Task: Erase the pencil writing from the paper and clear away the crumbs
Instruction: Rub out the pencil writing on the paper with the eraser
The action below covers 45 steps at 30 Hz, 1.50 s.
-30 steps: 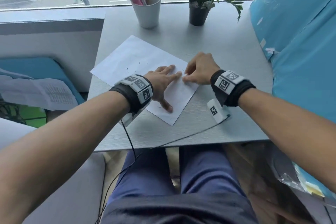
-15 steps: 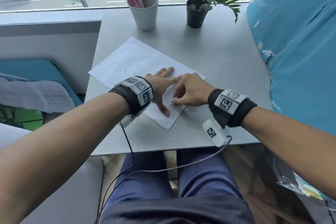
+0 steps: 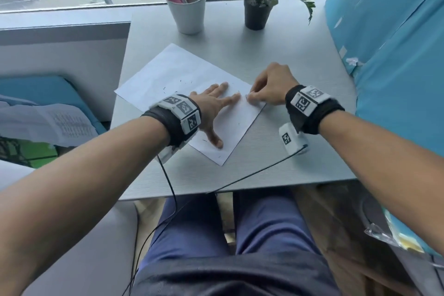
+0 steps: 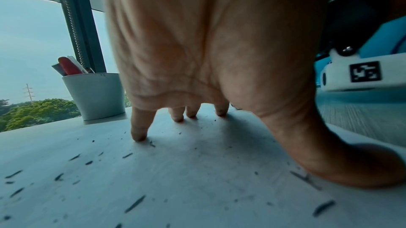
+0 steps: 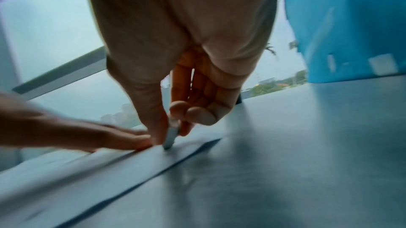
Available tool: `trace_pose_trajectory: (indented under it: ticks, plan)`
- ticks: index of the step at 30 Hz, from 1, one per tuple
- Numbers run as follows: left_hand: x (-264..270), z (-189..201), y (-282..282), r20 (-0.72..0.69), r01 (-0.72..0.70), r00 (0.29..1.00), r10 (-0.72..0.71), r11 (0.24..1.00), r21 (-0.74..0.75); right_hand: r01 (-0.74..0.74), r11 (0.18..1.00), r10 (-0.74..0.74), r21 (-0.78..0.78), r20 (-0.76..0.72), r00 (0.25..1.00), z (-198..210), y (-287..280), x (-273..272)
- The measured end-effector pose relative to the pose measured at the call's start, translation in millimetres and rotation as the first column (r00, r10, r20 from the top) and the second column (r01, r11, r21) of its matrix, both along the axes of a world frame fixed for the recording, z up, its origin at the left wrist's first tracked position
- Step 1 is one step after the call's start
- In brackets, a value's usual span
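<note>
White paper (image 3: 182, 79) lying flat and askew at the centre of the head view on the grey counter (image 3: 288, 55), one corner aimed at the counter's near edge, another toward the upper left. Dotted with short dark crumbs (image 4: 135, 204), thin slivers scattered over the sheet, thickest at lower left of the left wrist view; a faint pencil mark (image 4: 305, 178) just beside the thumb there. Left hand (image 3: 213, 113) spread flat on the sheet at mid-frame, fingers straight and splayed, fingertips (image 4: 138, 135) pressing the paper down, thumb stretched toward the bottom of the frame. Right hand (image 3: 271, 86) just right of it, over the paper's right edge, knuckles up, thumb and forefinger pinching a small pale eraser (image 5: 171, 137) whose lower end touches the sheet; remaining fingers curled into the palm. Left forefinger tip almost meeting the right thumb in the right wrist view, blurred there. Near the top of the head view, well apart from the sheet, a white cup (image 3: 189, 11) holding pens and a dark potted plant (image 3: 257, 12) side by side at the window. Blue cushion (image 3: 396, 43) filling the right of the frame.
</note>
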<state>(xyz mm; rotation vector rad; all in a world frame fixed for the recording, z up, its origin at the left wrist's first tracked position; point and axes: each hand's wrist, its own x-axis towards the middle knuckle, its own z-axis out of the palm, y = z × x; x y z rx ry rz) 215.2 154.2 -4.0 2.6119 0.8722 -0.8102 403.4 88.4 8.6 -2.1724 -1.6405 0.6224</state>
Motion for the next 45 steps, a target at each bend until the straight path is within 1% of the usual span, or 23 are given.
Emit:
trace_pose_trajectory:
  ticks: [1, 4, 5, 6, 8, 10, 11, 13, 15, 16, 17, 20, 22, 24, 26, 28, 30, 34, 37, 40, 42, 43, 45]
  plan:
    - [0, 0, 0, -0.001, 0.000, 1.000, 0.000, 1.000, 0.004, -0.021, 1.000, 0.021, 0.011, 0.011, 1.000, -1, -1, -6]
    - [1, -2, 1, -0.016, 0.011, 1.000, -0.011, 1.000, 0.006, -0.232, 0.971, 0.232, -0.057, -0.004, 0.973, -5, -27, -46]
    - [1, -3, 1, -0.019, 0.015, 1.000, -0.015, 1.000, 0.006, -0.268, 0.960, 0.267, -0.078, -0.021, 0.963, -6, -31, -50]
    - [0, -3, 1, -0.020, 0.018, 1.000, -0.018, 1.000, 0.004, -0.260, 0.962, 0.258, -0.088, -0.029, 0.966, -4, -28, -46]
    - [0, -2, 1, -0.012, 0.022, 1.000, -0.022, 1.000, 0.005, -0.114, 0.992, 0.113, -0.059, -0.019, 0.993, -1, -12, -20]
    - [0, -1, 1, -0.008, 0.018, 1.000, -0.018, 1.000, 0.005, 0.007, 1.000, -0.007, -0.009, -0.003, 1.000, 1, 0, 0]
    - [-1, -1, 1, -0.006, 0.017, 1.000, -0.017, 1.000, 0.007, 0.008, 1.000, -0.008, 0.007, 0.006, 1.000, 0, 0, -2]
    - [0, -2, 2, -0.011, 0.020, 1.000, -0.020, 1.000, 0.006, -0.097, 0.995, 0.097, 0.001, 0.011, 0.995, -2, -12, -27]
    - [1, -3, 2, -0.019, 0.029, 0.999, -0.029, 1.000, 0.003, -0.249, 0.967, 0.248, -0.051, -0.027, 0.968, -7, -33, -56]
    - [0, -3, 2, -0.021, 0.032, 0.999, -0.032, 0.999, 0.003, -0.287, 0.955, 0.284, -0.072, -0.046, 0.958, -8, -36, -59]
    - [0, -3, 2, -0.021, 0.033, 0.999, -0.033, 0.999, 0.000, -0.279, 0.957, 0.276, -0.075, -0.054, 0.960, -8, -33, -55]
    - [-1, -2, 2, 0.005, 0.019, 1.000, -0.019, 1.000, -0.007, -0.069, 0.997, 0.068, -0.022, -0.046, 0.997, -3, -10, -15]
    - [-2, -2, 2, 0.010, 0.014, 1.000, -0.014, 1.000, -0.002, -0.002, 1.000, 0.002, 0.010, -0.005, 1.000, -4, -5, -7]
    - [-1, -2, 2, 0.004, 0.020, 1.000, -0.020, 1.000, -0.001, -0.088, 0.996, 0.087, 0.010, 0.017, 0.996, -6, -16, -30]
    - [0, -3, 2, -0.006, 0.029, 1.000, -0.029, 1.000, -0.011, -0.218, 0.975, 0.218, -0.028, -0.022, 0.976, -8, -34, -59]
    - [-2, -2, 2, -0.008, 0.040, 0.999, -0.040, 0.999, -0.022, -0.262, 0.964, 0.259, -0.052, -0.059, 0.964, -9, -37, -65]
    - [-3, -2, 1, 0.006, 0.042, 0.999, -0.042, 0.999, -0.030, -0.201, 0.979, 0.199, -0.026, -0.049, 0.979, -8, -26, -48]
    - [-6, 2, 2, 0.036, 0.034, 0.999, -0.032, 0.998, -0.055, 0.010, 1.000, -0.010, -0.003, -0.021, 1.000, -9, -10, -8]
    - [-8, 4, 6, 0.081, 0.016, 0.997, -0.008, 0.996, -0.093, 0.073, 0.997, -0.074, -0.006, -0.009, 0.997, -11, -12, 3]
    - [-6, 2, 6, 0.231, -0.028, 0.971, 0.055, 0.993, -0.118, 0.091, 0.996, -0.091, -0.006, -0.028, 0.995, -14, -17, 3]
    - [-1, -2, 2, 0.335, -0.079, 0.937, 0.102, 0.994, -0.081, 0.077, 0.997, -0.077, 0.002, -0.032, 0.997, -15, -19, 0]
    - [3, -4, -1, 0.358, -0.118, 0.925, 0.127, 0.992, -0.048, 0.070, 0.998, -0.070, 0.003, -0.033, 0.997, -16, -18, 0]
    - [8, -8, -8, 0.329, -0.172, 0.931, 0.158, 0.985, 0.014, 0.060, 0.998, -0.060, -0.008, -0.031, 0.998, -14, -17, -1]
